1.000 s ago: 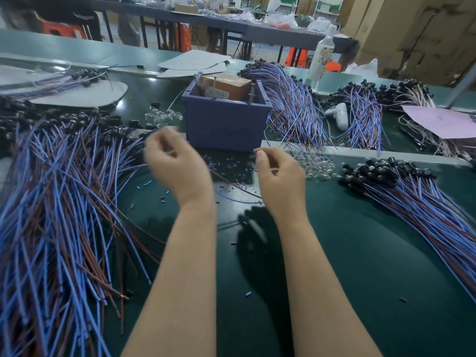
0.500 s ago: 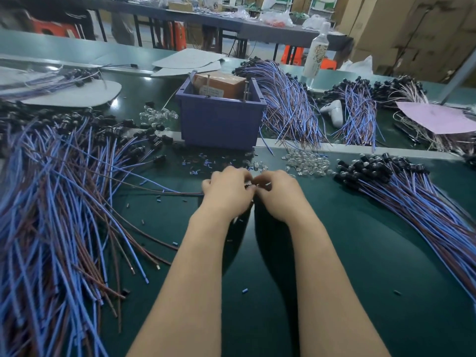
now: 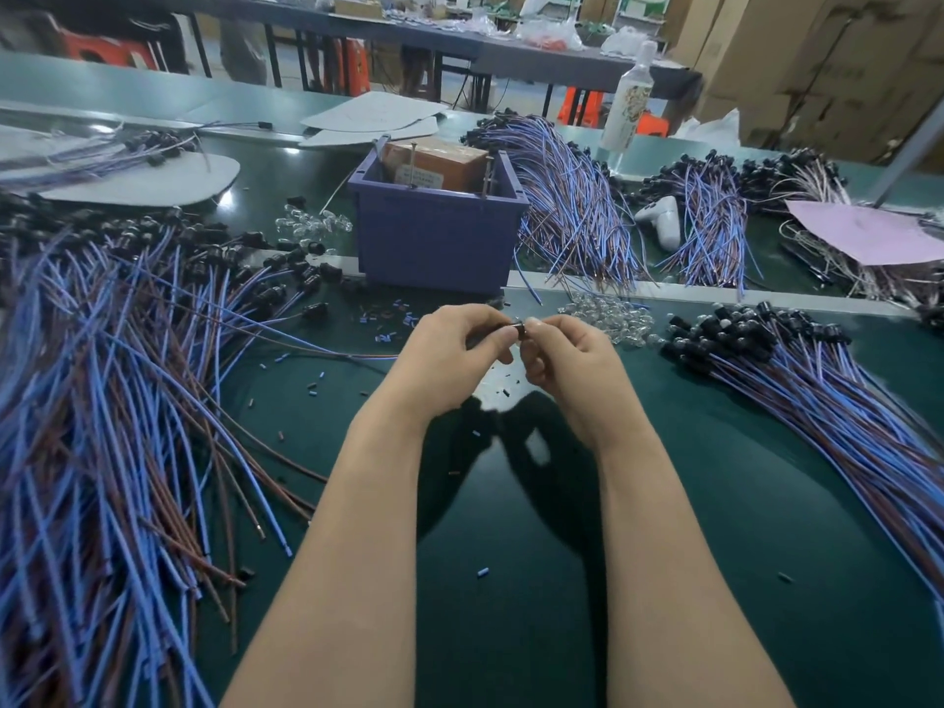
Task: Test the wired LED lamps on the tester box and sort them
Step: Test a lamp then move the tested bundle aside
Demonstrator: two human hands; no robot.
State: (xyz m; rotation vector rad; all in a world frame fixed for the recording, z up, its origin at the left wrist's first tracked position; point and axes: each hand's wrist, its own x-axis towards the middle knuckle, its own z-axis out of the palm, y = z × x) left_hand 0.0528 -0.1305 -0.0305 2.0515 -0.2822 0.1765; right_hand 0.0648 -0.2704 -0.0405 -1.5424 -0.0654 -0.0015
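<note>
At a green-matted workbench (image 3: 715, 503), a person's left hand (image 3: 454, 344) and right hand (image 3: 567, 357) meet just above the mat. The thumb and forefinger of each hand pinch a single wired LED lamp (image 3: 518, 330) between them. The lamp shows as a small black cylindrical head with a pale glint at its tip, held level between the two sets of fingertips. A thin brown lead (image 3: 306, 344) runs from the left hand across the mat to the left.

Just beyond the hands stands a purple plastic bin (image 3: 439, 242). Inside it sits a brown box (image 3: 439, 161) with slim metal pins (image 3: 413, 163) rising upright from it. The box carries a pale printed label, its writing too small to read.

A large sprawl of blue-and-brown wired lamps (image 3: 102, 401) covers the mat to the left, their black heads pointing toward the bin. A tidier sheaf (image 3: 817, 380) lies to the right, and further bundles (image 3: 567, 206) rest behind and beside the bin. Loose clear bulbs (image 3: 613, 316) are heaped near the right hand, with a smaller cluster (image 3: 311, 224) left of the bin. Short blue and brown wire offcuts (image 3: 482, 572) dot the mat.

Farther back stand a tall bottle (image 3: 631, 97) with a patterned label, its text illegible, a pink sheet of paper (image 3: 868, 232) and stacked cardboard cartons (image 3: 817, 58).
</note>
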